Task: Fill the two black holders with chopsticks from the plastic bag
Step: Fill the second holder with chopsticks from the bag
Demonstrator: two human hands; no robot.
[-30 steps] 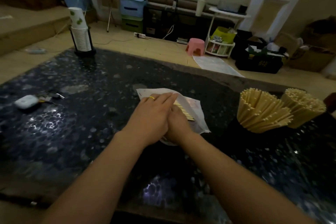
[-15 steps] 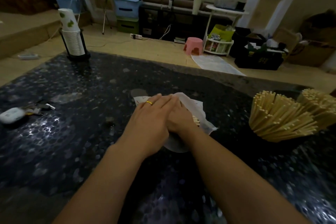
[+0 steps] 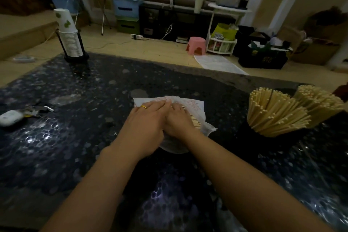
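Head view: both hands lie side by side on the plastic bag (image 3: 195,105), which sits flat near the middle of the dark speckled bench (image 3: 75,137). Left hand (image 3: 148,124), with a gold ring (image 3: 143,107), rests palm down on the bag, fingers straight and together, gripping nothing. Right hand (image 3: 178,120) touches the left along its inner edge and lies over the chopsticks in the bag (image 3: 194,120); its fingers bend over them, but whether they actually grip them cannot be told. A short row of chopstick ends shows just beside the right hand's outer edge.

Two holders stand close together at the bench's right side, well apart from the bag. Near holder's chopsticks (image 3: 278,113) fan out densely; far holder's chopsticks (image 3: 318,100) likewise. Black holder bodies are barely distinguishable in the dim light.

A stack of paper cups (image 3: 68,37) stands at the far left corner. A small white case (image 3: 10,117) lies at the left edge.
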